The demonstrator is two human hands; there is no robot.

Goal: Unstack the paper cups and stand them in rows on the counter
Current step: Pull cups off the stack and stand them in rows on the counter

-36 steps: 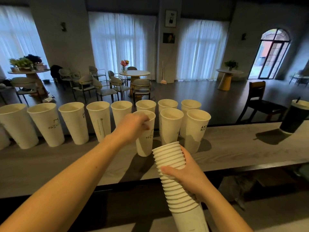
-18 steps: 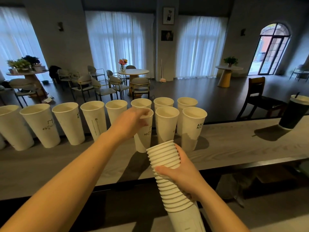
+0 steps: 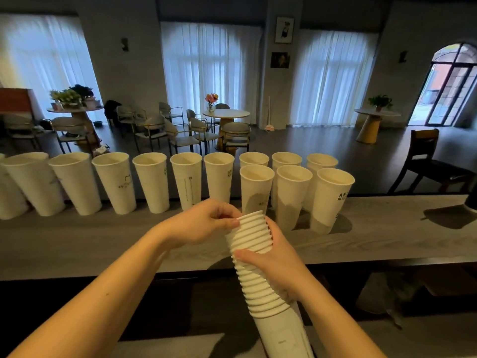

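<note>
Gripping stack (image 3: 254, 257) mid-way — right hand (image 3: 277, 267); left hand (image 3: 204, 223) pinches top rim (stack's base cut off).

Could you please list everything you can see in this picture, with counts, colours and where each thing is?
Back-row cups: about ten or eleven, white, upright along the counter's far edge; the leftmost are cut off.
Front-row cups: three, white, upright before the back row's right end.
Stack of cups: one, white, nested, held over the counter's near edge.
Counter: one, grey wood grain, across the middle.
Dark cup: one, far right, mostly cut off.
Round tables: three, pale, in the room behind.
Flowers: one bunch, pink and orange, on the middle table.
Left hand: grip at the stack's top rim.
Right hand: wrapped round the stack's middle.
</note>
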